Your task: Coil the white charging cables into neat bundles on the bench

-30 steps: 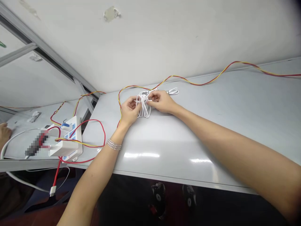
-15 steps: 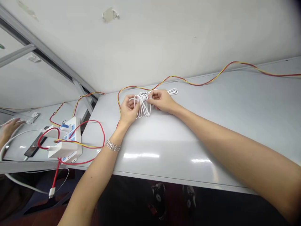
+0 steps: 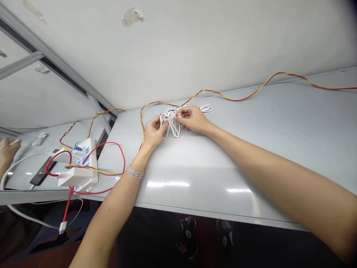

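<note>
Between my hands is a looped white USB cable (image 3: 174, 128), just above the grey tabletop (image 3: 212, 163). My left hand (image 3: 154, 131) has its fingers closed on the left side of the loops. With thumb and forefinger, my right hand (image 3: 192, 118) pinches the cable near its USB plug (image 3: 179, 115), which sticks up by the fingertips. Behind my hands lie more coiled white cables (image 3: 206, 108) with dark ties, partly hidden by my right hand.
A red and yellow twisted wire (image 3: 240, 100) runs along the wall. To the left, a white power strip (image 3: 93, 163) holds plugs and a red cable (image 3: 122, 158). A co-worker's hand (image 3: 7, 150) is at the far left, near a black device (image 3: 44, 173) and another coiled cable (image 3: 39, 139).
The white loops have drawn narrower between my hands, and my left hand has shifted slightly to the right. The co-worker's hand has moved left and now holds something white.
</note>
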Demonstrator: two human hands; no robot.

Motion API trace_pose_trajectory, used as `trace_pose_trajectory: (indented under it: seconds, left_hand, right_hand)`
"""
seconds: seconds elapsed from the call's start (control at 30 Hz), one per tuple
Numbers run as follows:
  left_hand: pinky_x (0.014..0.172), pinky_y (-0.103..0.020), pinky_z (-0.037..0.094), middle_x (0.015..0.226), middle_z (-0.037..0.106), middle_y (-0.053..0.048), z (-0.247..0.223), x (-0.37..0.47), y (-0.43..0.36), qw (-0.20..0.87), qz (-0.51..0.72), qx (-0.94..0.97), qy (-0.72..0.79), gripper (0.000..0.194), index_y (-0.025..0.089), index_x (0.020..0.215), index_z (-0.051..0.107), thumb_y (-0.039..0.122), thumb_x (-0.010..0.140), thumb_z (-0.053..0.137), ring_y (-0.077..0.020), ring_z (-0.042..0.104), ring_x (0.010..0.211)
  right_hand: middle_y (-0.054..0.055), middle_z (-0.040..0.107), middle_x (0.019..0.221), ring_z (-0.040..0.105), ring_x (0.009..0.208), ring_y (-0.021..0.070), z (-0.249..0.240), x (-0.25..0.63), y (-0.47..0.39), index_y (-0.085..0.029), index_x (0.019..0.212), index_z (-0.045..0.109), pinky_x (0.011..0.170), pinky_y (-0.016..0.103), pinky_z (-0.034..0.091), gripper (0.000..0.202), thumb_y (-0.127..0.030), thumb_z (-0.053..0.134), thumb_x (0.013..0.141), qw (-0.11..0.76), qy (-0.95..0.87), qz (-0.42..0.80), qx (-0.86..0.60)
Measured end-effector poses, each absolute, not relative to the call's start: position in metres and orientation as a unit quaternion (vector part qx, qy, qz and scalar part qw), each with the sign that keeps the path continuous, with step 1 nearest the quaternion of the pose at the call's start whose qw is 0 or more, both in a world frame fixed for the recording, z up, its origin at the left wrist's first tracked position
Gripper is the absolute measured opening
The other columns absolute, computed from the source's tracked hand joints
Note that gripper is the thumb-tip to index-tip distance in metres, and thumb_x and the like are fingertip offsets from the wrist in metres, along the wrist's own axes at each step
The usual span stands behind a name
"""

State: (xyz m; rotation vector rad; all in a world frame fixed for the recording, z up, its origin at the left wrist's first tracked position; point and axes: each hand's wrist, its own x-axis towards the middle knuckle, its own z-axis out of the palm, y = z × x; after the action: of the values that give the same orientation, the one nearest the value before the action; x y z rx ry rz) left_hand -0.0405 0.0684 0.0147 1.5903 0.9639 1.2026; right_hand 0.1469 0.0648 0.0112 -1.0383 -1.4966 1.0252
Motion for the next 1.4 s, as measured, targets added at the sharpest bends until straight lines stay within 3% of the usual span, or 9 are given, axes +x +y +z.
trace_pose_trajectory:
  seconds: [0.13,0.3,0.47,0.6,0.7,0.9,1.03,1.2,1.4]
  left_hand:
    - [0.045,-0.024,0.036,0.062,0.058,0.002,0.0177,-0.0421,0.0673,0.474,0.482,0.625,0.391,0.033,0.016,0.091,0.071,0.040,0.072,0.084,-0.0097,0.049,0.049]
    - [0.041,-0.025,0.033,0.050,0.050,0.003,0.0182,-0.0444,0.0688,0.536,0.480,0.566,0.402,0.035,0.017,0.092,0.069,0.049,0.079,0.071,-0.0116,0.045,0.041]
    - [0.046,-0.027,0.039,0.054,0.053,0.001,0.0215,-0.0433,0.0688,0.549,0.491,0.545,0.401,0.033,0.015,0.091,0.071,0.045,0.079,0.064,-0.0136,0.050,0.046]
    - [0.046,-0.025,0.038,0.053,0.054,0.002,0.0217,-0.0426,0.0687,0.536,0.479,0.560,0.411,0.027,0.015,0.091,0.073,0.032,0.071,0.066,-0.0118,0.048,0.046]
    - [0.045,-0.024,0.037,0.055,0.057,0.002,0.0190,-0.0427,0.0697,0.532,0.474,0.567,0.414,0.030,0.015,0.097,0.074,0.030,0.070,0.071,-0.0114,0.049,0.046]
    - [0.052,-0.025,0.049,0.088,0.073,-0.004,0.0161,-0.0414,0.0706,0.484,0.500,0.599,0.396,0.043,0.017,0.107,0.071,0.032,0.070,0.084,-0.0103,0.061,0.053]
    - [0.052,-0.026,0.056,0.083,0.071,-0.001,0.0165,-0.0404,0.0703,0.487,0.512,0.580,0.406,0.048,0.017,0.106,0.065,0.029,0.066,0.089,-0.0128,0.067,0.054]
    - [0.053,-0.027,0.060,0.080,0.070,-0.002,0.0178,-0.0385,0.0685,0.482,0.513,0.569,0.424,0.049,0.015,0.094,0.063,0.024,0.057,0.093,-0.0150,0.070,0.056]
    - [0.050,-0.026,0.059,0.077,0.073,-0.004,0.0199,-0.0371,0.0657,0.462,0.499,0.576,0.453,0.044,0.013,0.093,0.072,0.036,0.061,0.092,-0.0151,0.069,0.055]
  right_hand:
    - [-0.001,0.054,0.063,0.047,0.057,0.0105,0.0116,0.1463,0.0650,-0.016,0.077,0.065,0.051,0.024,0.039,0.014,-0.029,0.069,0.074,0.502,-0.611,0.432,-0.433]
    - [-0.003,0.054,0.059,0.046,0.046,0.0088,0.0152,0.1473,0.0645,-0.016,0.080,0.066,0.044,0.023,0.035,0.013,-0.027,0.072,0.077,0.514,-0.558,0.452,-0.469]
    - [-0.004,0.052,0.056,0.047,0.043,0.0096,0.0166,0.1481,0.0641,-0.016,0.083,0.068,0.044,0.024,0.035,0.010,-0.025,0.071,0.080,0.516,-0.554,0.439,-0.483]
    - [-0.005,0.049,0.057,0.046,0.044,0.0094,0.0142,0.1472,0.0651,-0.015,0.087,0.071,0.045,0.024,0.035,0.011,-0.022,0.068,0.079,0.509,-0.567,0.434,-0.481]
    - [-0.005,0.047,0.058,0.044,0.048,0.0092,0.0126,0.1471,0.0660,-0.014,0.089,0.073,0.048,0.024,0.034,0.015,-0.025,0.067,0.080,0.502,-0.583,0.425,-0.478]
    - [-0.003,0.048,0.059,0.043,0.054,0.0099,0.0110,0.1475,0.0670,-0.013,0.085,0.072,0.053,0.024,0.034,0.021,-0.032,0.066,0.084,0.499,-0.608,0.405,-0.467]
    - [-0.001,0.053,0.062,0.043,0.052,0.0091,0.0104,0.1479,0.0669,-0.013,0.086,0.072,0.050,0.024,0.034,0.021,-0.032,0.065,0.085,0.497,-0.606,0.416,-0.463]
    - [-0.003,0.049,0.060,0.043,0.052,0.0090,0.0107,0.1480,0.0668,-0.013,0.083,0.071,0.050,0.024,0.033,0.019,-0.030,0.065,0.084,0.505,-0.607,0.407,-0.460]
    - [-0.003,0.050,0.059,0.043,0.055,0.0101,0.0104,0.1477,0.0678,-0.012,0.088,0.074,0.052,0.024,0.034,0.021,-0.031,0.070,0.079,0.508,-0.597,0.415,-0.461]
